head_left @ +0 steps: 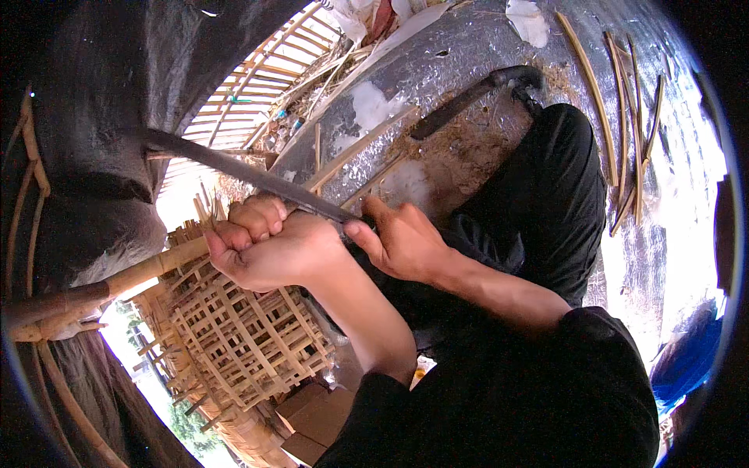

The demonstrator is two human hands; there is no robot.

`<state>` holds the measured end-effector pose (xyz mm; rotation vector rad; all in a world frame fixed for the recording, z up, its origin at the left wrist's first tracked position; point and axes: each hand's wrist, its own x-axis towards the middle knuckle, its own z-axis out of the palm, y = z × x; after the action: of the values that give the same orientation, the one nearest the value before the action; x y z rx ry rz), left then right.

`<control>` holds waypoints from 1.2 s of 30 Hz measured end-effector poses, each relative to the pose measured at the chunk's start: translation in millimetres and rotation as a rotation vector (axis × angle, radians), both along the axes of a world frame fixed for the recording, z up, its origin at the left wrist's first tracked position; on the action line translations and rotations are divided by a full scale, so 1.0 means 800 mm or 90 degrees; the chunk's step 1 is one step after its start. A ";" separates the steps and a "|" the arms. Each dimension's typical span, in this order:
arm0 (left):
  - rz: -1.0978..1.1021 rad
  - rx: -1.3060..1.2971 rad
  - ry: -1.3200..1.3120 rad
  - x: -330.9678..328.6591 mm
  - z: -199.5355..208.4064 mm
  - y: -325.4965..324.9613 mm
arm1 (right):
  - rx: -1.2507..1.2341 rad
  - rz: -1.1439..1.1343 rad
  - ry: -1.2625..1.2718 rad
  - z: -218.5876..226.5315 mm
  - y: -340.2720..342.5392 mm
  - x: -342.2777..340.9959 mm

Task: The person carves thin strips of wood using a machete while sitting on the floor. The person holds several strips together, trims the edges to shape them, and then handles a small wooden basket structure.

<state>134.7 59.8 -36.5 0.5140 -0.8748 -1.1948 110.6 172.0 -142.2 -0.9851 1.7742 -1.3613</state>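
My left hand [269,242] is closed in a fist at the middle left. A pale bamboo strip [363,148] runs down to it from the upper right, and its gripped part is hidden. My right hand [406,242] is closed round the near end of a long, dark, flat blade [242,171], thumb along the edge. The blade slants up to the left over the strip and above my left fist; its handle is hidden. A second, thinner strip [378,178] lies just beyond my right fingers.
A dark tool with a curved end [476,93] lies on the silvery sheet [468,39] beside shavings [476,160]. Several bamboo strips [589,93] lie at right. A woven bamboo lattice [242,335] is below my left hand, near a thick bamboo pole [148,273] and cardboard [316,413].
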 end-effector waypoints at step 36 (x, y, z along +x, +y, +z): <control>0.122 0.074 -0.036 -0.003 -0.002 -0.010 | 0.144 -0.148 -0.108 -0.158 0.004 -0.044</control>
<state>132.1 51.9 -38.2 0.7131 -0.7889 -1.0641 75.0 175.3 -268.4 -0.5394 1.9047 -1.3035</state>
